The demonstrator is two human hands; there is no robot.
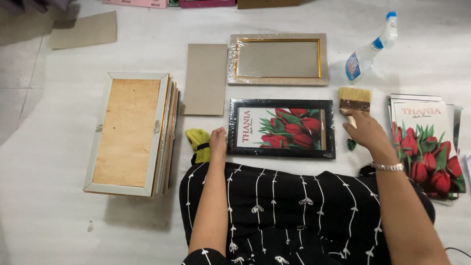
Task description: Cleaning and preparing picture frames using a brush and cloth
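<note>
A black picture frame with a red tulip print lies on the white floor in front of my knees. My left hand rests at its left edge, beside a yellow cloth; whether the fingers grip the cloth I cannot tell. My right hand is closed on the handle of a flat paintbrush with pale bristles, just right of the frame. A plastic-wrapped gold-edged frame lies beyond the black one.
A stack of frames lies face down at left, plywood back up. A grey cardboard sheet sits beside the wrapped frame. A spray bottle lies at upper right. A pile of tulip prints sits far right.
</note>
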